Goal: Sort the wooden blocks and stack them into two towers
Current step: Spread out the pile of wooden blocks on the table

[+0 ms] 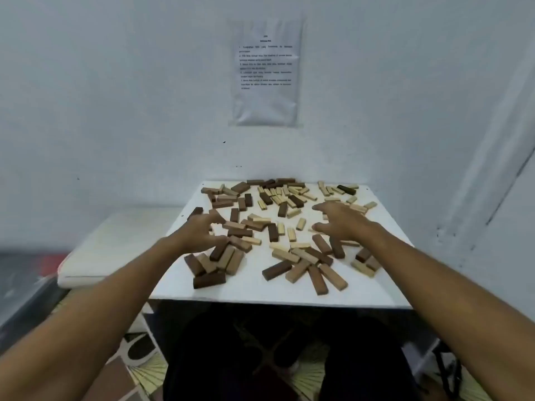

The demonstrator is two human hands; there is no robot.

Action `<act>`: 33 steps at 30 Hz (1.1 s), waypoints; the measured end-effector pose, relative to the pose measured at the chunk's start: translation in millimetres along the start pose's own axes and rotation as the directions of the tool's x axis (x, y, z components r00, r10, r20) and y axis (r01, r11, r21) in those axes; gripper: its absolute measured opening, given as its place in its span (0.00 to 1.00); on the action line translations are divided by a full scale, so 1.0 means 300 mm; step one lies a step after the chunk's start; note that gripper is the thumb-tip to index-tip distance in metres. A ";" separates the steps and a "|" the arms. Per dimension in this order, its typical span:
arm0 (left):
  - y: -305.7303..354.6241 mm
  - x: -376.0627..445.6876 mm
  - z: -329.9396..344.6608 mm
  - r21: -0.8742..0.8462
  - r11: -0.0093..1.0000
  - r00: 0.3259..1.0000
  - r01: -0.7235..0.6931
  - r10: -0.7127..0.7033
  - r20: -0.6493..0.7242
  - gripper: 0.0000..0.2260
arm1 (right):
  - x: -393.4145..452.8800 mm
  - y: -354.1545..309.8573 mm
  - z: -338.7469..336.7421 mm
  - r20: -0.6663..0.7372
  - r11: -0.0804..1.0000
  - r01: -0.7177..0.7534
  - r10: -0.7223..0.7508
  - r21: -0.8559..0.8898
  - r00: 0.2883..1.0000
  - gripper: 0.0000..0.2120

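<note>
Several wooden blocks, dark brown and pale, lie scattered flat over the white table (252, 293). A dark block (209, 280) lies near the front left, and a pale block (297, 271) near the front middle. My left hand (202, 231) reaches over the left cluster with spread, slightly bent fingers touching blocks there. Over the right part of the scatter my right hand (340, 219) hovers with fingers extended, holding nothing. No tower stands on the table.
The table stands against a white wall with a printed sheet (267, 72) taped above it. A white cushion (115, 244) lies to the left of the table. My dark-clothed legs (260, 357) are under the table's front edge.
</note>
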State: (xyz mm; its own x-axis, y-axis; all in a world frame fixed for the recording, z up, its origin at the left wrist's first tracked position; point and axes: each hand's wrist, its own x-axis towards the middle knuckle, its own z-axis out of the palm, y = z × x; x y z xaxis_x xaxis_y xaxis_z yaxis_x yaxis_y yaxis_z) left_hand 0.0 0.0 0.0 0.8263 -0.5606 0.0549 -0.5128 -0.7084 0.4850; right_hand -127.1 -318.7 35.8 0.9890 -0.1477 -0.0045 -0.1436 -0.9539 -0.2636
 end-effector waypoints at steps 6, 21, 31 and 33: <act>-0.044 -0.214 0.155 0.160 0.974 0.985 0.160 -0.149 -0.084 0.44 | -0.237 0.024 0.173 0.082 0.994 -0.060 0.068 -0.092 0.994 0.40; -0.037 -0.222 0.265 0.235 0.922 0.949 0.309 -0.316 -0.009 0.54 | -0.270 0.106 0.291 0.132 0.966 -0.219 0.237 -0.136 0.962 0.54; -0.074 -0.032 0.297 0.303 0.928 0.974 0.219 -0.224 -0.018 0.62 | -0.032 0.146 0.345 0.112 0.977 -0.166 0.181 -0.130 0.977 0.52; -0.082 0.017 0.303 0.305 0.937 0.985 0.170 -0.168 -0.034 0.59 | 0.031 0.146 0.352 0.092 0.981 -0.150 0.162 -0.125 0.982 0.52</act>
State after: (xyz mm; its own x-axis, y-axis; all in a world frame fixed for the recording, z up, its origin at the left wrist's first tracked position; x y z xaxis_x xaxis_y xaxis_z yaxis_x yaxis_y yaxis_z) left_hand -4.4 -24.3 -91.0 0.9082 -0.4186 0.0025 -0.4108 -0.8900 0.1980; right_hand -120.6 -334.4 -77.6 0.9516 -0.2755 -0.1362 -0.2936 -0.9460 -0.1376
